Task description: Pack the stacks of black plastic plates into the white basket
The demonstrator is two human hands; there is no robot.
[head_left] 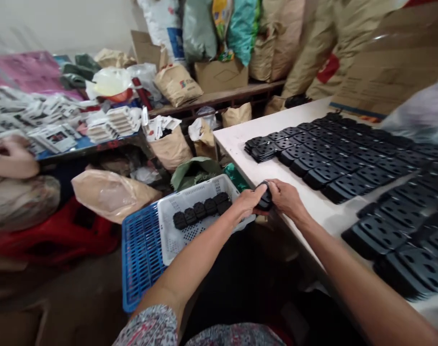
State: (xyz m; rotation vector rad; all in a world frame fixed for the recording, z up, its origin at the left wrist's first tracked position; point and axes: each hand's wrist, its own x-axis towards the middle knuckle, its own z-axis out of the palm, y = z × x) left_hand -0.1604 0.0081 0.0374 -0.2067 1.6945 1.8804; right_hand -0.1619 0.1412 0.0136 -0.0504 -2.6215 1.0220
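Floral sleeves [150, 327] fill the bottom of the view, and two bare forearms reach out from them to meet just off the near edge of a white table [240, 144]. Between the left hand [248, 202] and the right hand [285, 199] sits a black block [265, 197], gripped from both sides with the fingers closed around it and no gap left open. It seems to stand on edge, with its long axis roughly upright and leaning toward the table, though the hands cover so much of it that this is only my best reading.

Just left of the grip, a white plastic crate [190, 194] rests on a blue plastic crate [141, 254], its rim right under the left wrist. A short row of black perforated stacks [200, 210] lies inside it. To the right, a narrow bare strip of tabletop separates the hands from rows of similar black perforated stacks [327, 158], which spread across the table toward its far end. The table's near edge runs diagonally past the right forearm. Farther left, a co-worker's hand [10, 151] rests beside piles of printed cards [35, 113], with tan paper sacks [177, 85] beyond.
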